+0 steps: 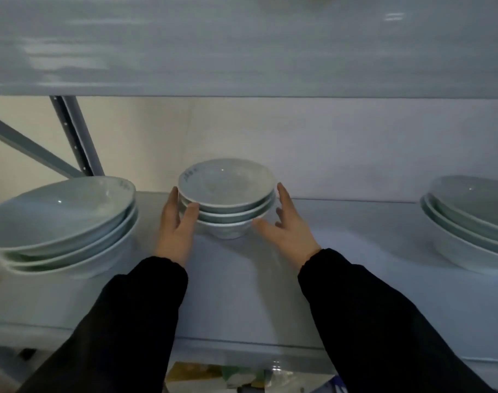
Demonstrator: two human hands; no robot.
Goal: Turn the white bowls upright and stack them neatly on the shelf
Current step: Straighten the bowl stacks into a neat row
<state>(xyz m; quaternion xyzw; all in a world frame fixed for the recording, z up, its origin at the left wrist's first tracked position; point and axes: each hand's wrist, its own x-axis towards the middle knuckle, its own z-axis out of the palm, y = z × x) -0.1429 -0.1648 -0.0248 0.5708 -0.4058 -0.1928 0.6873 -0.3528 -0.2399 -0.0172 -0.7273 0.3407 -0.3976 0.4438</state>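
Note:
Three small white bowls [228, 199] stand upright in one stack at the middle of the pale shelf [242, 293]. My left hand [177, 222] is at the stack's left side, thumb on the rims and fingers behind them. My right hand [287, 225] is at the right side with fingers nearly straight, touching or just off the rims; I cannot tell which. Both arms wear black sleeves.
A stack of larger white bowls [63, 225] stands upright at the left of the shelf, and another [472, 222] at the right edge. The upper shelf board [242, 52] hangs low overhead. A grey frame post [74, 137] rises at back left. Clutter lies below the shelf front.

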